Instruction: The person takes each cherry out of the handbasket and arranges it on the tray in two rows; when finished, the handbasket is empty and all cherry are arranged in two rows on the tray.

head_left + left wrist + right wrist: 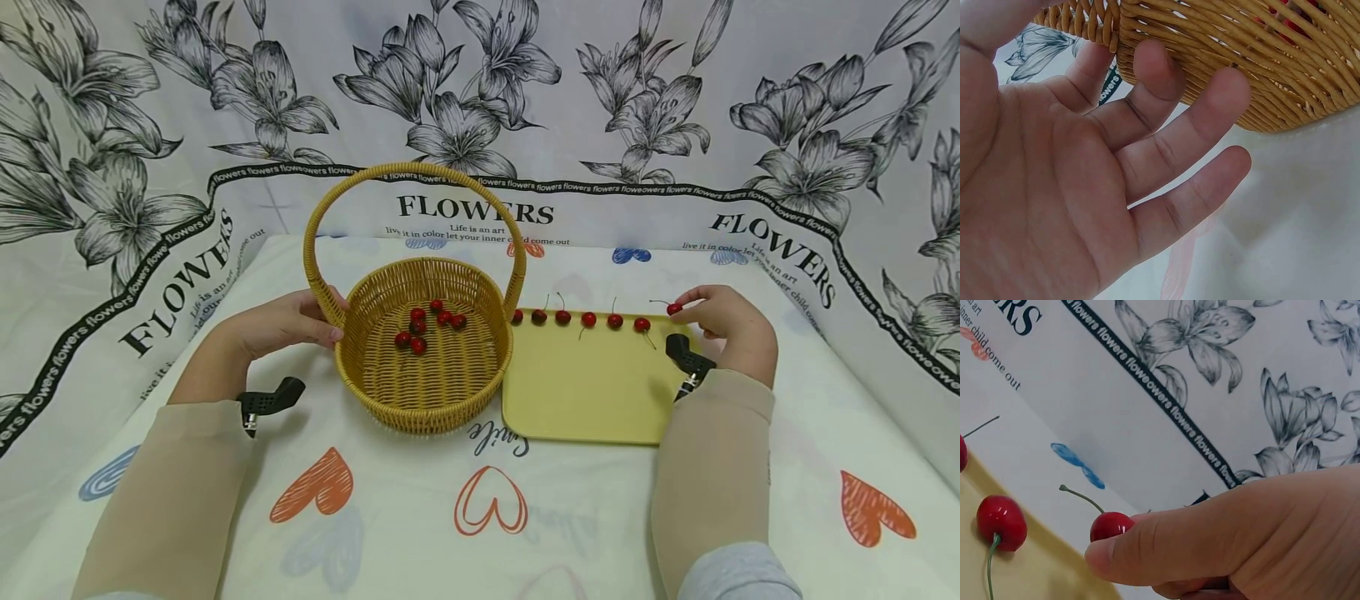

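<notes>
My left hand (292, 323) holds the yellow wicker basket (423, 421) at its left side, where the tall handle (311, 242) joins the rim. In the left wrist view, thumb and forefinger are at the handle's base, while the other fingers (1191, 187) spread below the weave. Several red cherries (417, 327) lie in the basket. Between thumb and forefinger, my right hand (731, 325) pinches a red cherry (1110, 525) with a green stem, over the tray's far right corner. More cherries (588, 319) stand in a row along the far edge of the yellow tray (585, 392).
The tray lies flat just right of the basket. A white cloth (420, 525) printed with hearts covers the table. Behind it rises a white curtain (645, 225) with black flower drawings and lettering.
</notes>
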Available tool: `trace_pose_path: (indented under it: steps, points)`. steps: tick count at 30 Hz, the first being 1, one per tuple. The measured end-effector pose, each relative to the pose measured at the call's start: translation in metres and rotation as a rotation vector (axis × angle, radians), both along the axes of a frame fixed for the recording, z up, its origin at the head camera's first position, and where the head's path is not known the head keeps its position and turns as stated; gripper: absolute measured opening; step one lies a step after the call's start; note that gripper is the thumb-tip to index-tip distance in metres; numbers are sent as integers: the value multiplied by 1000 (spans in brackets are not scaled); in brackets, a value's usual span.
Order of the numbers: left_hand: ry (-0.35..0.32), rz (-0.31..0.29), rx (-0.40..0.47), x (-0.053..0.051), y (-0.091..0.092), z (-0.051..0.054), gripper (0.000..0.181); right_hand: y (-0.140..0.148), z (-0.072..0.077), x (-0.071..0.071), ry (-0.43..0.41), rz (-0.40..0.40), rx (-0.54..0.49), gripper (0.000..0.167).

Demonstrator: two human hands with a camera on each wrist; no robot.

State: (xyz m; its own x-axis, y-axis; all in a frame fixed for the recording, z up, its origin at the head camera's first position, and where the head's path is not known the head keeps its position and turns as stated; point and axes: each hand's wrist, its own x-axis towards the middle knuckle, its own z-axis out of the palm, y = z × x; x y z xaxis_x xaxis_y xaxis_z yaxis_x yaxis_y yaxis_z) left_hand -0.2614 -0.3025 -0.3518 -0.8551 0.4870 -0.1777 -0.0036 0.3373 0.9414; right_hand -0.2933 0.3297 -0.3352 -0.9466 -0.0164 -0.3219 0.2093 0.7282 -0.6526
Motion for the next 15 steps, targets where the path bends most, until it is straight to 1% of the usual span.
trace_pose_path:
  steps: [4,6,8,15]
  points:
    - [1,-3,6,0,0,0,34,1,-11,2,-55,-75,-86,46]
    - [0,-3,8,0,0,0,34,1,-14,2,-68,-105,-109,47]
    - [1,-4,6,0,0,0,34,1,-15,2,-68,-107,-96,45]
    - [5,-5,5,0,0,0,33,1,-21,-1,-62,-146,-97,39]
